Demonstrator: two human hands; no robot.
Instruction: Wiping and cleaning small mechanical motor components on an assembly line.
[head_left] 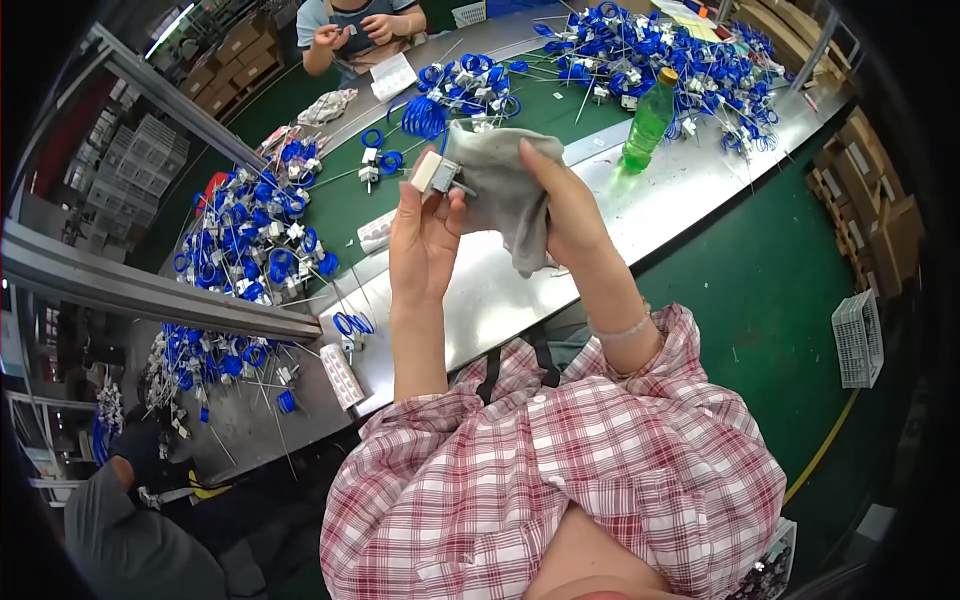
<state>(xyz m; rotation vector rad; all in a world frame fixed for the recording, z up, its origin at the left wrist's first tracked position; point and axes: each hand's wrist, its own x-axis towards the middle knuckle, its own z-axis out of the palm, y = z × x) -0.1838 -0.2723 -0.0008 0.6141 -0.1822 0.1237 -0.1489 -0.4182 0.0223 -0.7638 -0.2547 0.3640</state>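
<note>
In front of my chest, above the metal table, my left hand (pixel 420 245) grips a small white and grey block-shaped part (pixel 436 173) between thumb and fingers. A coil of blue wire (pixel 423 117) appears to run up from that part. My right hand (pixel 572 210) is closed on a crumpled grey cloth (pixel 500 185), with the thumb on top. The cloth hangs right beside the part, its left edge behind or against it; whether they touch is unclear.
Heaps of blue-coiled parts (pixel 245 235) lie at the left, with another large heap (pixel 640 55) at the far right. A green bottle (pixel 650 122) stands upright on the metal table (pixel 625 215). A white label roll (pixel 341 376) lies near my left forearm. Across the belt sits another person (pixel 360 30).
</note>
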